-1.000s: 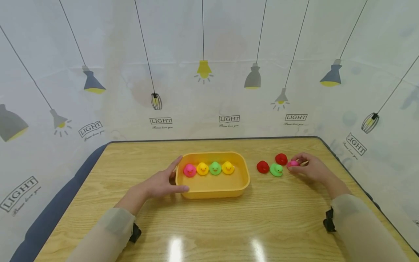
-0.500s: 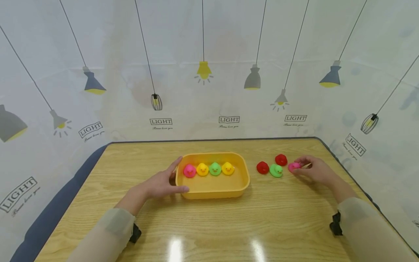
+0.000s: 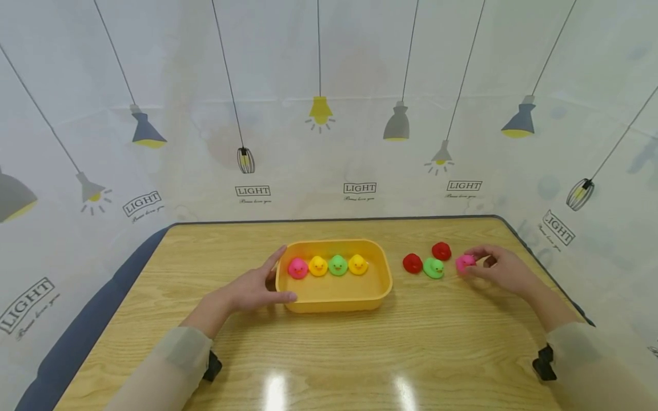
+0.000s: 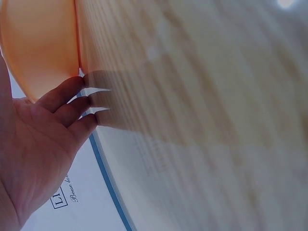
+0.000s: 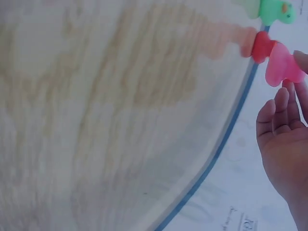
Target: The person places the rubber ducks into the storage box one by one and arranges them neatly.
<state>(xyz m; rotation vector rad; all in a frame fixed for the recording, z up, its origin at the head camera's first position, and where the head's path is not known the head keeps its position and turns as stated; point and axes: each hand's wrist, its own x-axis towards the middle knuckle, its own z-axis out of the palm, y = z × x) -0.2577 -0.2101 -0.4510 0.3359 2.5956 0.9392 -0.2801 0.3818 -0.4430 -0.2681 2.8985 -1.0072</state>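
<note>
1. to the right of the yellow tray, the right hand pinches a pink toy duck between thumb and fingertips; whether its base touches the wooden table i cannot tell
2. likeliest trouble, i judge: a smooth, rounded body could pop out of that fingertip hold if squeezed off-centre
3. a low sweep towards the tray might knock the loose green duck or the loose red ducks, which lie between tray and held duck
4. at the tray's left end, the left hand is spread, thumb at the near corner, forefinger at the far one; a hard push there could skid the tray and topple its contents
5. inside the tray, a row nearer its far wall, left to right: a bright pink duck, a yellow duck, a mint-green duck, a second yellow duck
</note>
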